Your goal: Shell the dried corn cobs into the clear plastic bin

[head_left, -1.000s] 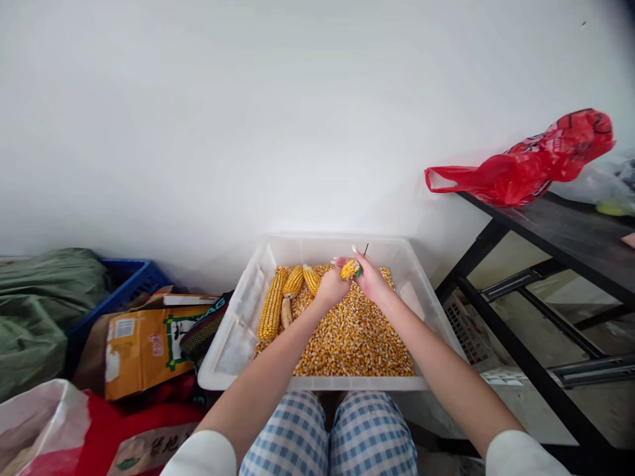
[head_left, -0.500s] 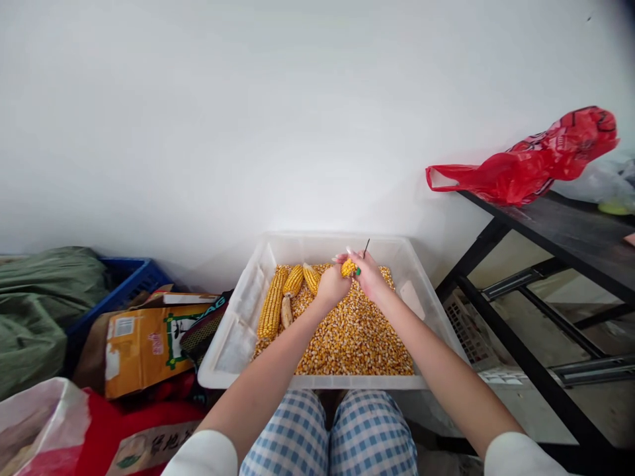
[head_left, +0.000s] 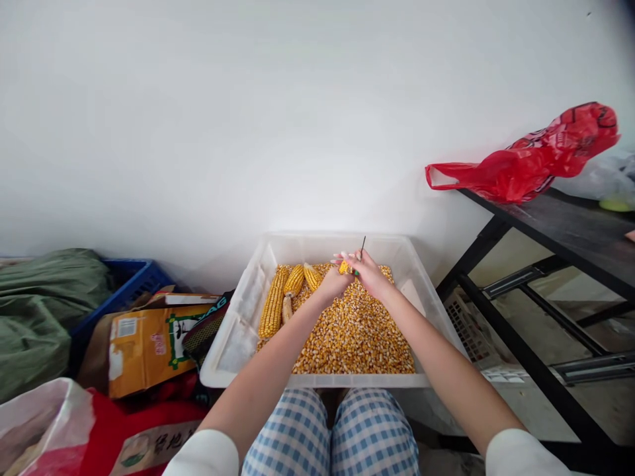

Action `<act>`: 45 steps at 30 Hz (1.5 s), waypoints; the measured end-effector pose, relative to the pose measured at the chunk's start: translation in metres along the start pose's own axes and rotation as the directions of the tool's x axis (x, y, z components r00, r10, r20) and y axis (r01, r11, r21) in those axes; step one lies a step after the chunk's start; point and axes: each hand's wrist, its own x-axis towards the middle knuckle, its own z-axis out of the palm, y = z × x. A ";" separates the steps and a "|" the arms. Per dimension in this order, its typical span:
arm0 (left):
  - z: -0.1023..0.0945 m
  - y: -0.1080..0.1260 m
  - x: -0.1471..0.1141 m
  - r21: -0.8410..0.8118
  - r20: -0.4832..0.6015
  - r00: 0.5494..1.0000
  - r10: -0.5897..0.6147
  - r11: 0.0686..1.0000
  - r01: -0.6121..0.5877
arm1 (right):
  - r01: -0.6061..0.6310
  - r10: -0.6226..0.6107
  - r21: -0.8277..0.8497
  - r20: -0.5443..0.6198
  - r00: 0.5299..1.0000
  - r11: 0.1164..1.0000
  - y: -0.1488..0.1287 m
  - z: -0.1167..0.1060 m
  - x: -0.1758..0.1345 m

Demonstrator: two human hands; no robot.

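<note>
My left hand [head_left: 337, 281] is closed around an ear of corn [head_left: 344, 267], and its yellow kernels show between my two hands. Against that ear rests my right hand [head_left: 371, 275], its fingers curled around a thin tool with a dark shaft [head_left: 364, 243] pointing up and a green part near the palm; its exact kind is unclear. Both hands are above loose corn kernels [head_left: 362, 337] in a whitish plastic bin [head_left: 225, 354]. At the bin's left side lie a long corn ear [head_left: 273, 305], two shorter ears [head_left: 294, 281] and a pale cob [head_left: 287, 309], partly hidden.
A black metal-framed table [head_left: 565, 225] stands at the right, bearing a red plastic bag [head_left: 536, 162]. To the left are a blue crate [head_left: 124, 284] under green cloth, an orange cardboard box [head_left: 149, 344] and a red sack [head_left: 119, 423]. A white wall rises behind the bin.
Both hands have shifted slightly, with the left turning over the corn ear, so less of it shows. The tool's shaft has moved a little left.
</note>
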 end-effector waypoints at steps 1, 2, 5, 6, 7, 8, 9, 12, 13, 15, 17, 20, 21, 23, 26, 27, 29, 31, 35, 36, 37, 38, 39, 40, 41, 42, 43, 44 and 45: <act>0.000 0.000 0.000 -0.001 -0.002 1.000 0.015 1.000 -0.015 | 0.009 -0.011 -0.054 -0.022 1.000 0.999 0.002 -0.001 0.001; 0.000 0.000 -0.001 -0.014 0.013 1.000 0.011 1.000 -0.011 | 0.014 -0.017 -0.095 -0.030 0.999 0.995 0.004 -0.002 0.001; -0.004 0.000 -0.003 -0.091 0.122 0.989 -0.079 0.992 0.091 | 0.004 -0.001 -0.106 0.026 1.000 0.994 0.007 -0.008 0.001; -0.006 0.000 -0.004 -0.108 0.162 0.981 -0.110 0.986 0.128 | 0.001 0.003 -0.094 0.044 0.999 0.996 0.007 -0.010 0.001; -0.009 0.000 -0.005 -0.119 0.200 0.971 -0.130 0.981 0.156 | -0.007 0.012 -0.084 0.055 0.998 0.996 0.006 -0.011 0.000; -0.011 0.000 -0.006 -0.124 0.229 0.963 -0.142 0.977 0.173 | -0.020 0.025 -0.079 0.059 0.998 0.997 0.004 -0.012 0.000; -0.013 0.000 -0.006 -0.121 0.249 0.957 -0.146 0.976 0.181 | -0.036 0.040 -0.072 0.064 0.997 0.997 0.002 -0.012 -0.001; -0.015 -0.001 -0.003 -0.047 0.238 0.964 -0.118 0.990 0.132 | -0.057 0.062 -0.050 0.114 0.991 0.997 -0.003 -0.009 -0.002; -0.015 -0.001 -0.001 0.014 0.194 0.978 -0.079 0.997 0.078 | -0.054 0.060 -0.055 0.118 0.991 0.997 -0.004 -0.009 -0.001; -0.015 -0.002 0.004 0.204 0.064 0.996 0.057 0.976 -0.070 | -0.039 0.044 -0.134 0.038 0.998 0.990 -0.002 -0.012 0.002; -0.018 -0.003 0.009 0.431 -0.073 0.976 0.203 0.889 -0.153 | -0.050 0.003 -0.345 -0.135 0.991 0.937 0.003 -0.020 0.007; -0.025 -0.002 0.013 0.636 -0.209 0.938 0.276 0.767 -0.083 | -0.155 -0.029 -0.698 -0.244 0.969 0.699 0.007 -0.036 0.013; -0.027 -0.001 0.013 0.669 -0.229 0.933 0.277 0.742 -0.056 | -0.159 -0.036 -0.745 -0.239 0.970 0.648 0.007 -0.040 0.014; -0.030 0.000 0.012 0.711 -0.224 0.932 0.285 0.701 -0.044 | -0.123 -0.061 -0.741 -0.216 0.975 0.660 0.006 -0.040 0.015; -0.030 -0.002 0.010 0.748 -0.163 0.931 0.326 0.656 -0.099 | -0.050 -0.041 -0.563 -0.148 0.988 0.825 0.005 -0.026 0.013; -0.028 -0.004 0.009 0.756 -0.142 0.929 0.343 0.643 -0.122 | -0.043 -0.019 -0.493 -0.120 0.993 0.869 0.006 -0.020 0.012; -0.024 -0.007 0.008 0.753 -0.110 0.924 0.366 0.637 -0.163 | -0.023 -0.026 -0.422 -0.110 0.994 0.906 0.011 -0.010 0.009; -0.021 -0.009 0.008 0.707 -0.070 0.927 0.367 0.675 -0.214 | -0.010 -0.045 -0.405 -0.126 0.991 0.914 0.016 -0.005 0.006; -0.018 -0.010 0.008 0.500 0.064 0.940 0.335 0.805 -0.321 | -0.038 0.014 -0.349 -0.070 0.997 0.936 0.022 -0.008 0.003; -0.018 -0.009 0.008 0.450 0.087 0.945 0.314 0.834 -0.318 | -0.044 0.028 -0.344 -0.052 0.998 0.938 0.021 -0.010 0.002; -0.018 -0.009 0.008 0.408 0.103 0.951 0.291 0.860 -0.307 | -0.050 0.040 -0.349 -0.036 0.999 0.936 0.020 -0.012 0.003; -0.019 -0.008 0.008 0.374 0.116 0.957 0.267 0.881 -0.291 | -0.056 0.050 -0.361 -0.025 0.998 0.931 0.019 -0.014 0.003; -0.020 -0.007 0.008 0.348 0.126 0.962 0.243 0.897 -0.272 | -0.061 0.059 -0.374 -0.017 0.998 0.925 0.016 -0.015 0.003; -0.021 -0.006 0.008 0.327 0.134 0.966 0.220 0.911 -0.253 | -0.062 0.062 -0.385 -0.013 0.998 0.921 0.014 -0.016 0.004; -0.022 -0.004 0.009 0.306 0.133 0.971 0.200 0.923 -0.232 | -0.056 0.054 -0.389 -0.017 0.998 0.920 0.011 -0.017 0.004; -0.024 -0.003 0.009 0.281 0.120 0.977 0.177 0.938 -0.204 | -0.040 0.032 -0.382 -0.027 0.999 0.923 0.008 -0.017 0.004; -0.027 0.000 0.010 0.242 0.093 0.984 0.153 0.955 -0.171 | -0.015 0.000 -0.367 -0.042 0.999 0.930 0.005 -0.017 0.004; -0.030 0.002 0.011 0.185 0.063 0.989 0.132 0.973 -0.142 | 0.012 -0.034 -0.346 -0.058 0.998 0.938 0.003 -0.016 0.004; -0.033 0.005 0.011 0.110 0.038 0.992 0.117 0.987 -0.121 | 0.039 -0.066 -0.326 -0.073 0.995 0.944 0.000 -0.016 0.004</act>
